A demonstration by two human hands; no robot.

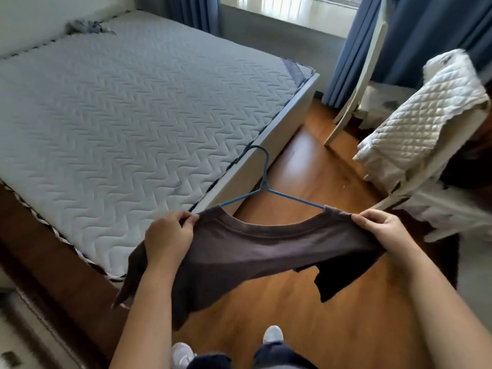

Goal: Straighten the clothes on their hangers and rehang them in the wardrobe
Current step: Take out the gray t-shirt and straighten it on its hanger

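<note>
A dark brown T-shirt [255,251] is stretched flat in front of me, its neck opening facing away. A blue wire hanger [263,182] sits inside the neck, with the hook pointing away toward the bed and both arms running under the shoulders. My left hand [169,235] pinches the left shoulder of the shirt over the hanger end. My right hand [380,233] pinches the right shoulder in the same way. The hanger ends are hidden under the cloth. No wardrobe is in view.
A bed with a bare quilted mattress [119,115] fills the left. A drying rack [394,193] draped with a white quilted cover [415,123] stands at the right. Blue curtains [431,33] hang behind it. Wooden floor [306,161] lies between; my feet are at the bottom.
</note>
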